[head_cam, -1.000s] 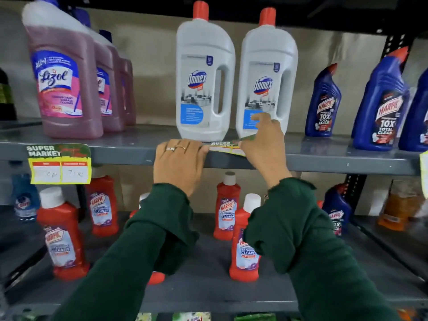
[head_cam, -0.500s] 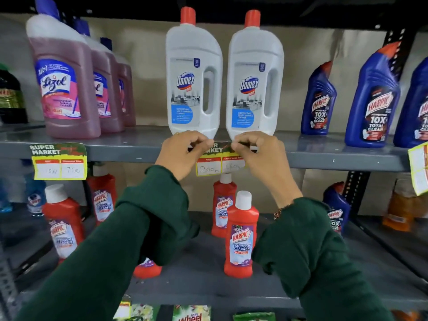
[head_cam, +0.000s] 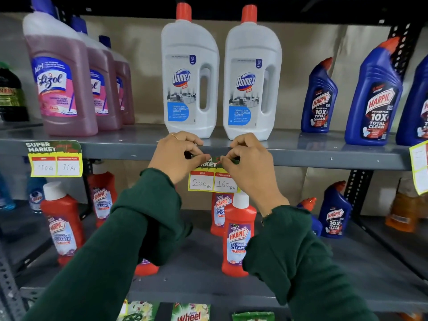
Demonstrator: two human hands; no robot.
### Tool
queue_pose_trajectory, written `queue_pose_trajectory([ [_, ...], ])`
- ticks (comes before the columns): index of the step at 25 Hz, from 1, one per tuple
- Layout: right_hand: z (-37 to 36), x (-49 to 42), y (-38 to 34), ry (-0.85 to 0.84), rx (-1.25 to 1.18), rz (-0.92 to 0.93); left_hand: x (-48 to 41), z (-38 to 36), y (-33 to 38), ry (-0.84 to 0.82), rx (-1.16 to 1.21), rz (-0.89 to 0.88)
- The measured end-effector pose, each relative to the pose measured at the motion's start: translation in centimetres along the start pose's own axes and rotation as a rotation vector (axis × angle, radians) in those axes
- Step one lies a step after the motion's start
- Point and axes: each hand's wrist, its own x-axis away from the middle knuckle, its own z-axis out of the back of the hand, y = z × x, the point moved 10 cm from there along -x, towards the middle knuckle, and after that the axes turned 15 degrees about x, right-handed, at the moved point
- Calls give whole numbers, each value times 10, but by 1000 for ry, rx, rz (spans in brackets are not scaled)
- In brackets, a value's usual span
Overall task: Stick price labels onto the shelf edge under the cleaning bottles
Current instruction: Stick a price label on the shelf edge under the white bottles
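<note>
While both hands work at the front lip of the shelf, the left hand (head_cam: 178, 156) and the right hand (head_cam: 249, 159) each have thumb and fingers closed in a pinch on an upper corner of the price label (head_cam: 212, 181), pressing its dark green header strip against the grey shelf edge (head_cam: 324, 159). Between and just below the hands the yellow lower half of the label hangs free under the lip, its two white boxes reading 200 and 160. Directly above the hands stand the two white Domex bottles (head_cam: 190, 75), the left hand under one and the right hand under the other. Far to the left of the left hand a finished label (head_cam: 55, 159) already sits under the pink Lizol bottles (head_cam: 62, 84); off to the right of the right hand stand blue Harpic bottles (head_cam: 320, 98). The risk, as I judge it, is a crooked or weak bond: uneven pressure from the two pinches could tilt the label, and only the narrow header touches metal, so it may peel away once released.
</note>
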Motion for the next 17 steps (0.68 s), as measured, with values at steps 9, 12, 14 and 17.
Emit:
queue_pose_trajectory([
  [9,8,-3,6,142,-18,-83,1,9,5,134,36,-2],
  [12,8,2,7,204,-26,-103,4,14,9,187,45,-44],
  [14,9,4,7,231,-31,-98,5,14,11,193,45,-71],
  [17,9,5,5,237,-44,-87,5,12,13,194,40,-106],
])
